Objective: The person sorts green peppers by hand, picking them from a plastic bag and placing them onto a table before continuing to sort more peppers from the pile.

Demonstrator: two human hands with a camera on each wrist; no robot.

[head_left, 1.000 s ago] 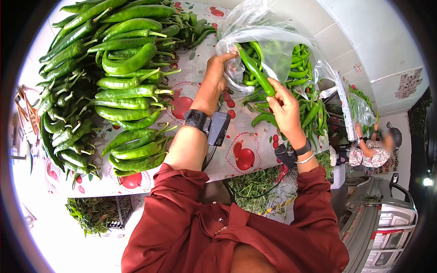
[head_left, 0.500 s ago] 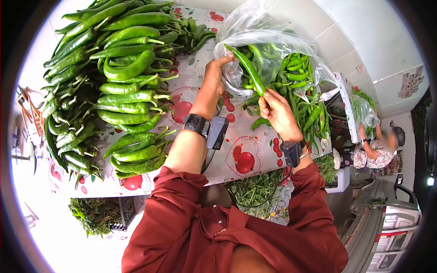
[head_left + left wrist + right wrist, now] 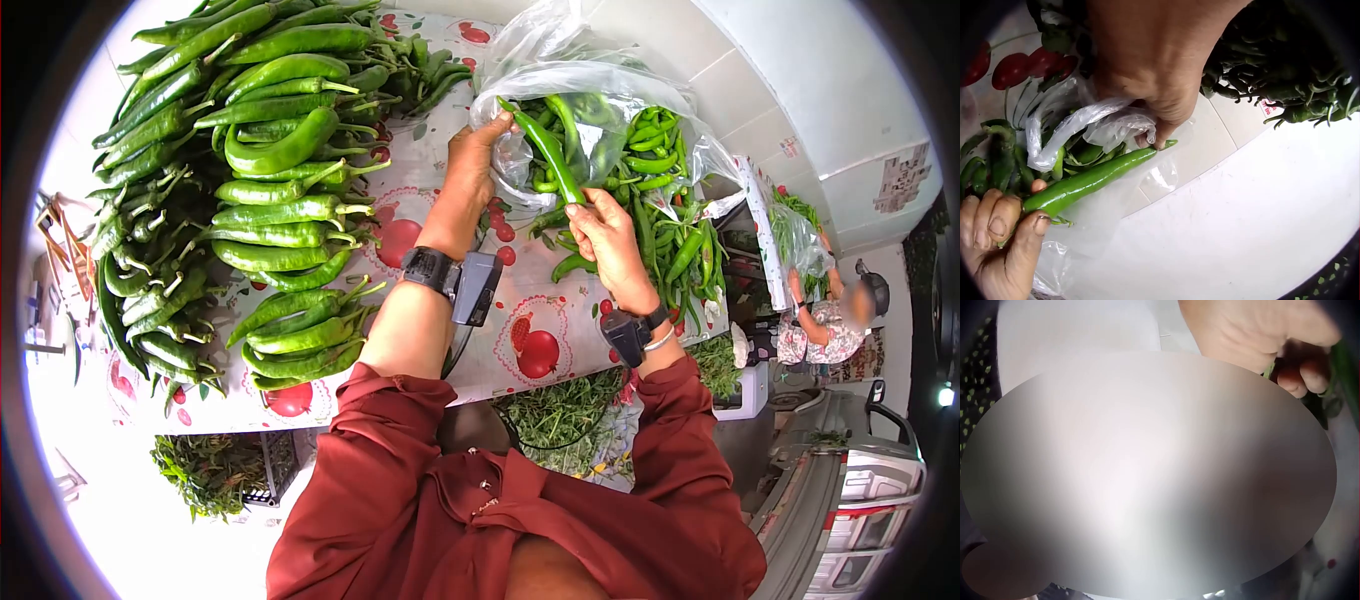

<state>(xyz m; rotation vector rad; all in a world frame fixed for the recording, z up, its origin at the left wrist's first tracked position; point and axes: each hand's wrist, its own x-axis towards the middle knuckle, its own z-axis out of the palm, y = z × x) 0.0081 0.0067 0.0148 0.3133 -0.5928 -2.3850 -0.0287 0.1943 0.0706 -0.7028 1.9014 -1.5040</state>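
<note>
Green pepper, one o'clock in head view, nudged toward nine this past second, so now spans hand to hand outside the plastic bag: right hand pinching its stalk end, left hand gripping bunched plastic.

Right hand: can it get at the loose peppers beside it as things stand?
Probably yes on reach: the loose peppers lie close by the right hand, with no visible barrier. But it's pinching a green pepper, so it likely needs freeing first.
</note>
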